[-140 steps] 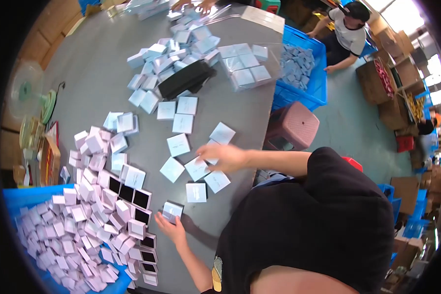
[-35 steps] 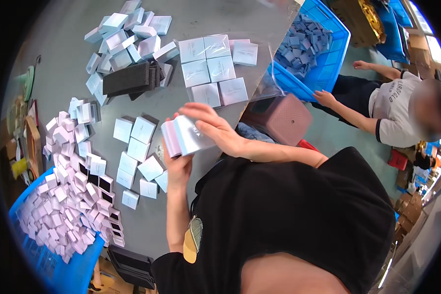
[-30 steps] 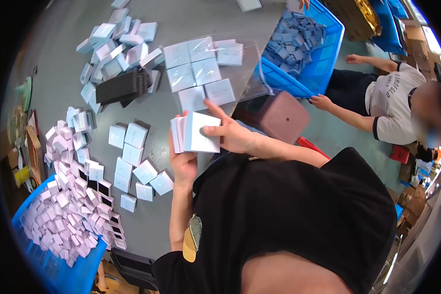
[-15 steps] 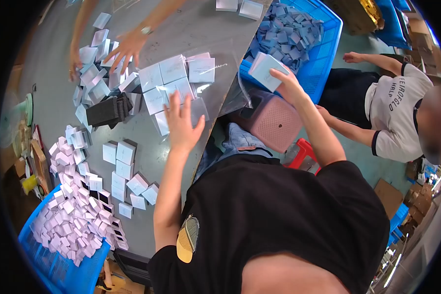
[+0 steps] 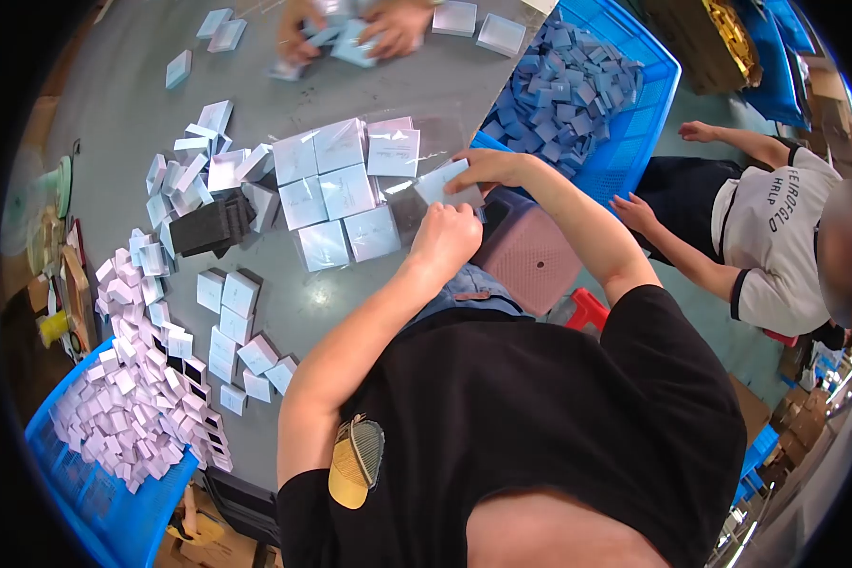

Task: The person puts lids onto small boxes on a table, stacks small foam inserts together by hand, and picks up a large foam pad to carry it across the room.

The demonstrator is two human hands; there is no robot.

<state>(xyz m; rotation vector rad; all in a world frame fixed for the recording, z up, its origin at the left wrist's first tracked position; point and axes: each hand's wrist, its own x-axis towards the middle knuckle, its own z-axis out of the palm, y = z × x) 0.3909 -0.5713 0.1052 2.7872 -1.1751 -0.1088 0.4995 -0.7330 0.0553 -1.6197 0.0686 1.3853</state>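
My right hand (image 5: 490, 172) grips a small pale white-blue box (image 5: 442, 185) at the table's edge. Just below it, my left hand (image 5: 447, 237) is closed, its fingers pinching at the mouth of a clear plastic bag (image 5: 398, 199); the exact grip is partly hidden. Flat inside the bag lie several pale boxes (image 5: 347, 191) in rows, with thin print on their lids. The held box sits at the bag's open side, right of those rows.
Loose boxes (image 5: 237, 322) and a stack of black pads (image 5: 208, 225) lie on the grey table (image 5: 303, 312). Blue crates of small boxes stand at the lower left (image 5: 114, 511) and upper right (image 5: 648, 123). Another person's hands (image 5: 393, 28) handle boxes opposite. A pink stool (image 5: 530, 251) stands beside me.
My right hand has brought the box from over the crate down to the bag's mouth. My left hand has moved right off the bagged boxes and closed. The person opposite has shifted boxes away.
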